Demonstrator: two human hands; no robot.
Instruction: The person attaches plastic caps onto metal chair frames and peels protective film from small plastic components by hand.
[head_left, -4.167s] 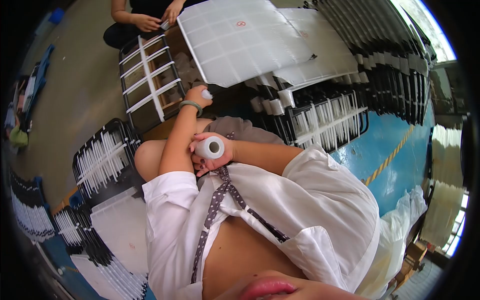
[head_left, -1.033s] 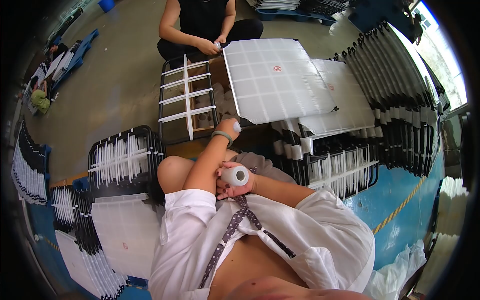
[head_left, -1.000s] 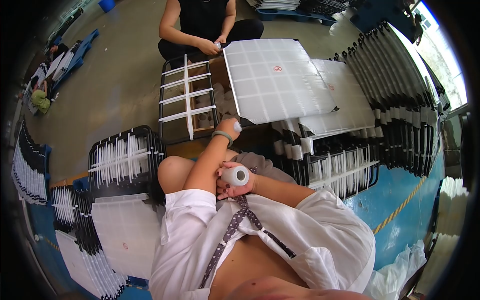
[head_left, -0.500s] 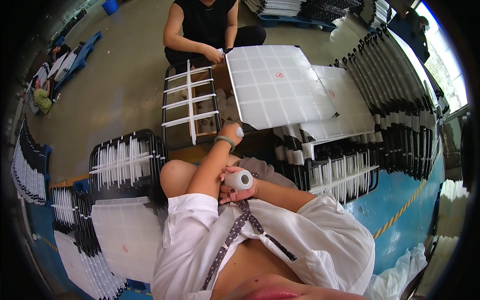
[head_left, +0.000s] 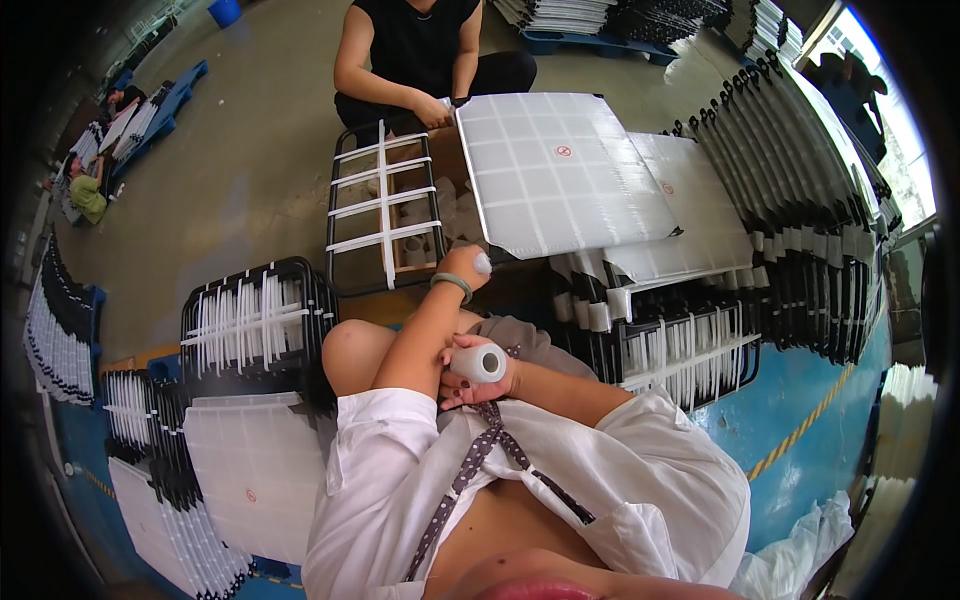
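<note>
White roll point(head_left: 466, 363), hollow core facing up and to the right, sits in right hand point(head_left: 489, 388), over the lap, fingers wrapped round it. Same hold as in the frame from about four seconds ago; only its place in view has shifted, along with the camera. Left hand point(head_left: 462, 265) is clenched on a small white piece point(head_left: 482, 263), one end poking out; same grip as before. That hand is beside the near corner of a black frame with white straps point(head_left: 385, 215); can't tell if they touch. Under the frame, a box point(head_left: 452, 155) with pale rolls point(head_left: 415, 246) inside. White panel point(head_left: 565, 175) lies to the right of the frame, red mark on it. Main change: co-worker point(head_left: 418, 40) opposite was mostly cut off at the top, now torso and bent legs show. Co-worker's hand point(head_left: 433, 112) is by the panel's far left corner; what it holds is mostly hidden, whereas earlier both hands showed around a small object.
</note>
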